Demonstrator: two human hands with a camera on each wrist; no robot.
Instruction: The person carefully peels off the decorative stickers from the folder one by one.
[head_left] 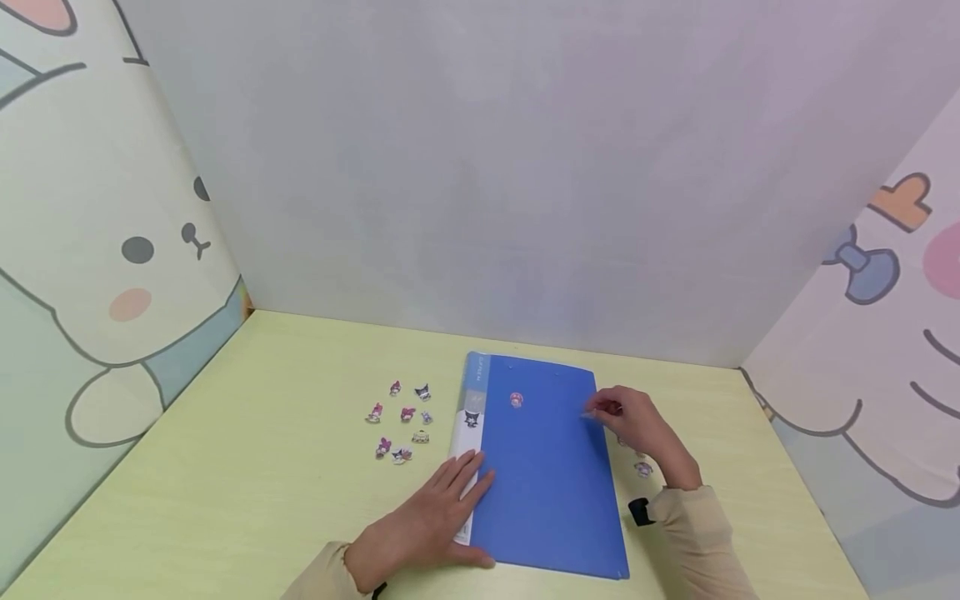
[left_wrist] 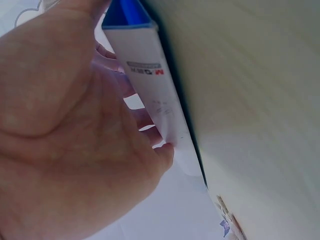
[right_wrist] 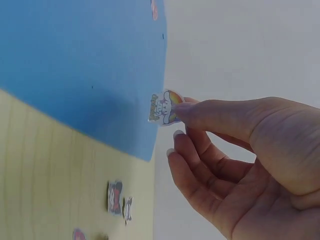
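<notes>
A blue folder with a whitish label strip along its spine lies on the table. My left hand rests at the folder's lower left, its extended fingers over the spine and its thumb by the bottom edge. In the left wrist view, the palm is beside the white spine. My right hand pinches a small sticker between thumb and index finger, above the folder's right edge. The sticker shows a white cartoon figure with a rainbow. One pink round sticker lies on the blue cover, and a dark-eared figure is on the spine strip.
Several loose cartoon stickers are spread on the yellow table left of the folder. A few more, including a purple one, lie to its right, partly under my right arm. A grey backdrop rises behind the table, with cartoon-printed panels on both sides.
</notes>
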